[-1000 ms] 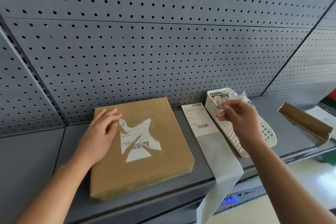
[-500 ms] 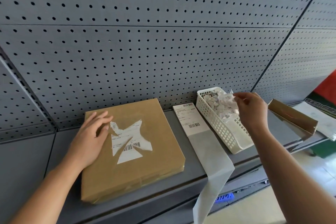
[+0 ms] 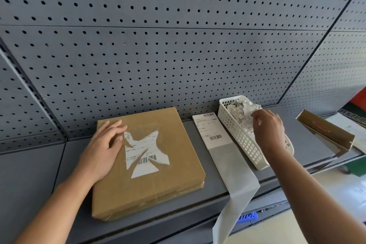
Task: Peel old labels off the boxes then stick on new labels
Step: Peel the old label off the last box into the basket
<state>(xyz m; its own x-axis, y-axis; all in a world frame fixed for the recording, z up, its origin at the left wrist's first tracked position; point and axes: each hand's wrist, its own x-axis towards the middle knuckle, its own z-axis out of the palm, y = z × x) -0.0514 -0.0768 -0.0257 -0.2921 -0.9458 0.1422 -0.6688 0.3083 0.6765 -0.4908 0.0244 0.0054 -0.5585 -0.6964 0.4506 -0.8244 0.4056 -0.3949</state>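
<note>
A flat brown cardboard box (image 3: 158, 184) lies on the grey shelf (image 3: 198, 202). On its top sits a partly torn white old label (image 3: 145, 152) with a barcode. My left hand (image 3: 101, 148) rests flat on the box's left part, fingers straight, thumb beside the label's torn edge. My right hand (image 3: 269, 130) hovers over the white plastic basket (image 3: 243, 144), its fingertips pinching a crumpled label scrap (image 3: 249, 113) on top of the scrap pile. A new label (image 3: 210, 130) lies on its backing strip (image 3: 233, 174) between box and basket.
A grey pegboard wall (image 3: 178, 55) rises right behind the shelf. The backing strip hangs over the shelf's front edge. An open brown carton (image 3: 324, 134) lies at the far right on the shelf end.
My right hand carried the torn scrap to the right and down onto the pile in the basket. My left hand stayed flat on the box.
</note>
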